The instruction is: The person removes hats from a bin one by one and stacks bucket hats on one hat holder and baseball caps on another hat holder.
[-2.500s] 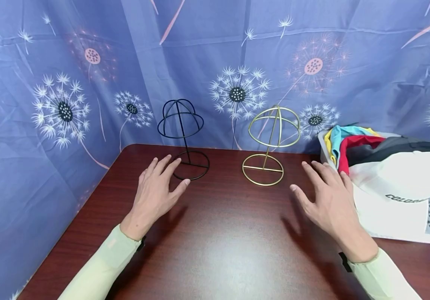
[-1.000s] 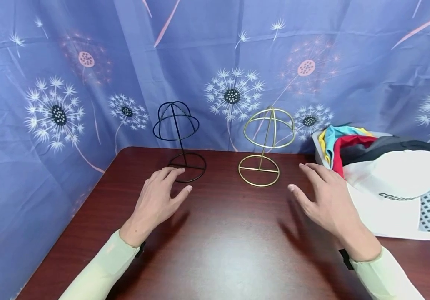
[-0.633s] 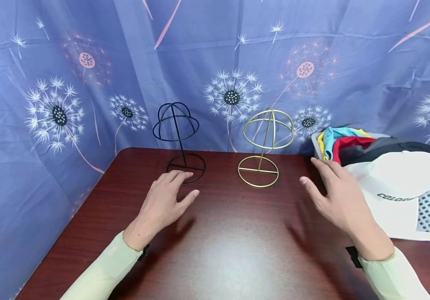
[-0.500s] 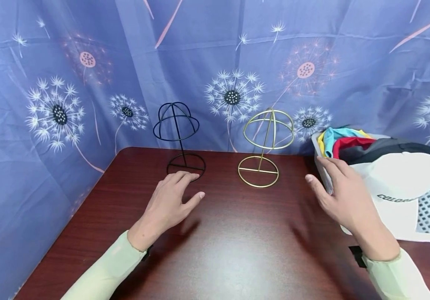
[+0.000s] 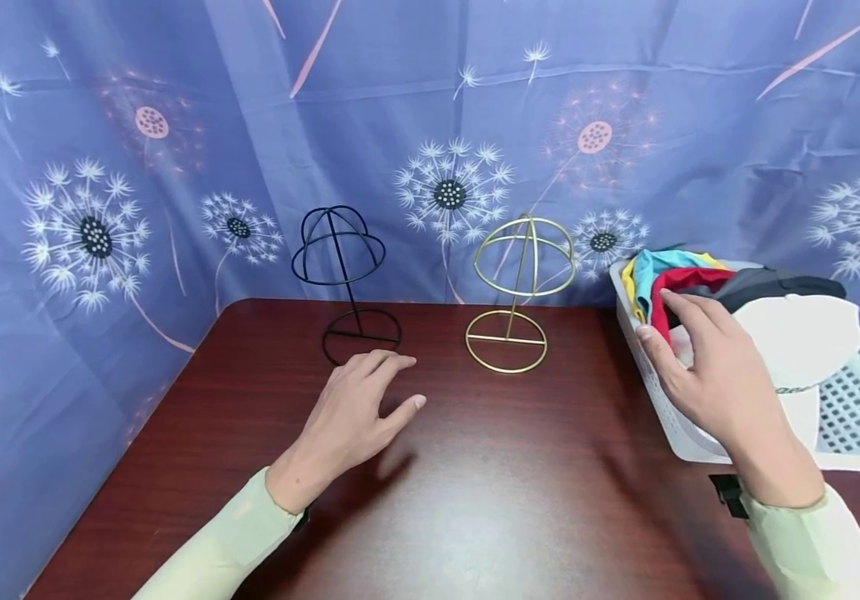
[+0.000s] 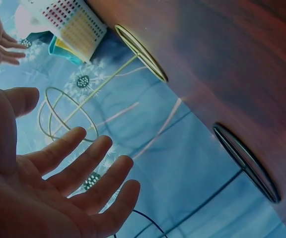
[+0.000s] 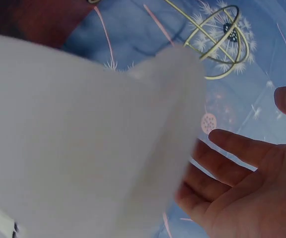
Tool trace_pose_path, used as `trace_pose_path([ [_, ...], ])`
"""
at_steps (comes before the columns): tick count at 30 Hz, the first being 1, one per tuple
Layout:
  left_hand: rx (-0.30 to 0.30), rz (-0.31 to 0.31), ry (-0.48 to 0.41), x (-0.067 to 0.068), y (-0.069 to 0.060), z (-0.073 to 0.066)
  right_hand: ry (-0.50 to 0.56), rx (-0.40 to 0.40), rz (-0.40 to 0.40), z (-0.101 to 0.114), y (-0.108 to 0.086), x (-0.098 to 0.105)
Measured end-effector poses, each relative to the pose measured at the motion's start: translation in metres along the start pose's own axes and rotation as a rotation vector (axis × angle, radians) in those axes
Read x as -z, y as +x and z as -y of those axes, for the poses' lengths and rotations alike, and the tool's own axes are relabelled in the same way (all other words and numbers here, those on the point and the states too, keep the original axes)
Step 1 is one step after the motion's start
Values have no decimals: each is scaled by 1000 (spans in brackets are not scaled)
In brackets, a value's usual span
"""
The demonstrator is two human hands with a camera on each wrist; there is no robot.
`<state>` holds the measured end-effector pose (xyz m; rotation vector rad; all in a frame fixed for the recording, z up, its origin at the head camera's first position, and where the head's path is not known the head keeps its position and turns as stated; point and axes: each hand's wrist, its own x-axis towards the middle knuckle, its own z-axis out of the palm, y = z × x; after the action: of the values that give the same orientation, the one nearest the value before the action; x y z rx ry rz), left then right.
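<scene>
My right hand [image 5: 726, 375] hovers over the left side of a white plastic basket [image 5: 658, 392], fingers extended and thumb apart. It covers part of a white cap [image 5: 801, 329] with dark lettering on its front. In the right wrist view the white cap [image 7: 83, 129] looms large and blurred, hiding some fingertips of the hand [image 7: 254, 183]; whether they touch it I cannot tell. My left hand [image 5: 355, 408] is held above the table, fingers loosely extended around nothing. Closest to it is a black wire hat stand [image 5: 350, 292]; a gold wire hat stand [image 5: 512, 312] stands farther right.
Red cloth [image 5: 662, 308], turquoise cloth [image 5: 658, 265], yellow cloth and dark grey cloth [image 5: 775, 287] lie at the back of the basket. A blue dandelion-print curtain [image 5: 400, 100] hangs behind and left of the dark red-brown table [image 5: 490, 458].
My right hand has moved right, from beside the basket to above its left side and the cap. The left hand has shifted right and slightly nearer. The view has turned slightly right.
</scene>
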<state>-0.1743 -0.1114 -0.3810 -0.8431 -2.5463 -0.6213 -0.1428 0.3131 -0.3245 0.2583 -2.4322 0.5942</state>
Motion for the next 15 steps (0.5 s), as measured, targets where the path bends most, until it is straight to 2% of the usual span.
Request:
trace_pose_path([
  [15, -63, 38, -32, -18, 17, -25, 0, -63, -31, -3, 8, 18],
])
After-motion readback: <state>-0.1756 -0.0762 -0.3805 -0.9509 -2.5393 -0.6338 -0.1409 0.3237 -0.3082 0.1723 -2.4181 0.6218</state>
